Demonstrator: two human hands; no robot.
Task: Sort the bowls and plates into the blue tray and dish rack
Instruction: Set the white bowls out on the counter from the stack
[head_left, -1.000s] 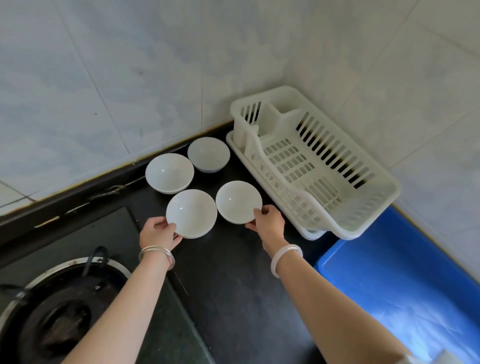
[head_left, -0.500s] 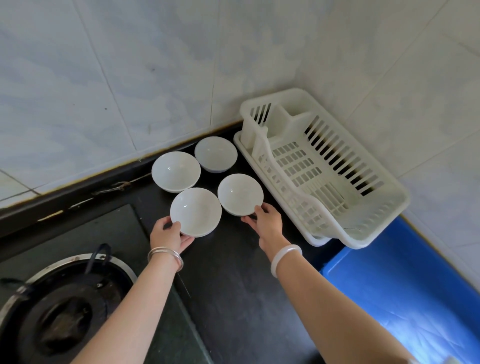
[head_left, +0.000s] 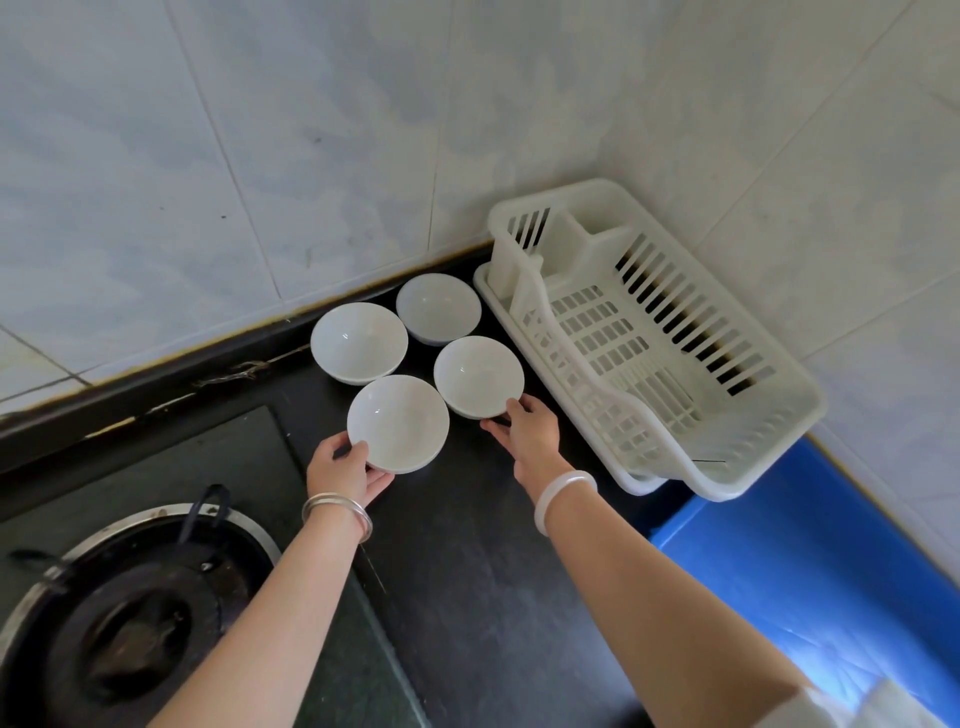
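The left bowl (head_left: 398, 423) is white and sits in the left hand (head_left: 345, 470), which grips its near edge: the thumb lies on the rim and the fingers curl underneath. Whether it is lifted off the counter (head_left: 467, 582) cannot be told. The right bowl (head_left: 478, 376) is just beside it, held at its near rim by the right hand (head_left: 530, 434), thumb on top and fingers tucked below. Beyond the left hand stands a third bowl (head_left: 358, 343), and beyond the right hand a fourth bowl (head_left: 438, 309); both are upright by the tiled wall (head_left: 260, 130). The white rack (head_left: 800, 410) lies just right of the right hand, in the corner. The blue tray (head_left: 810, 561) sits behind and to the right of that hand, next to the rack's near end. A burner (head_left: 135, 613) lies behind and to the left of the left hand.
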